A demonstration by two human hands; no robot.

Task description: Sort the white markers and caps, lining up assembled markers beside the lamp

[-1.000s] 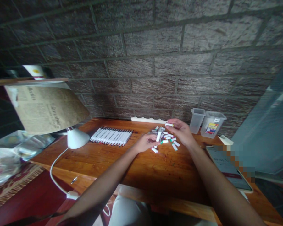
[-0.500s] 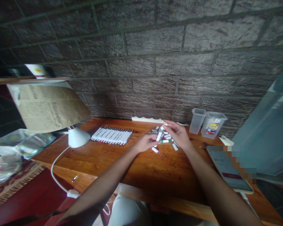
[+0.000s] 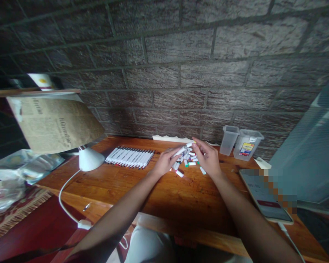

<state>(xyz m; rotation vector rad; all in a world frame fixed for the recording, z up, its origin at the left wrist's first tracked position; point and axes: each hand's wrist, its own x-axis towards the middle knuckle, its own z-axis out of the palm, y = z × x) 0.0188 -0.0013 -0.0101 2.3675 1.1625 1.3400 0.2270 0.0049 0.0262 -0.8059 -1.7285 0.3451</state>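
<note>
A white marker [image 3: 179, 152] is held in the closed fingers of my left hand [image 3: 163, 163], tilted with its upper end towards the right. My right hand [image 3: 208, 157] pinches a white cap with a yellow end [image 3: 191, 144], close to that upper end. Whether cap and marker touch, I cannot tell. Below and between my hands lies a loose pile of white marker caps with coloured ends, among them a green-ended cap [image 3: 192, 163] and a separate cap [image 3: 180, 174] at the front. To the left, several white markers [image 3: 130, 157] lie side by side in a row.
On the wooden desk [image 3: 164, 193], a lamp [image 3: 91, 160] stands left of the marker row. Two clear plastic containers [image 3: 229, 140] are at the back right. A tablet [image 3: 265, 197] with a cable lies at the right edge. A brick wall [image 3: 164, 84] rises behind.
The marker in my left hand has tipped from nearly upright to slanting and shifted slightly left. The right hand, with the cap, has moved slightly up, and more of the pile shows between my hands.
</note>
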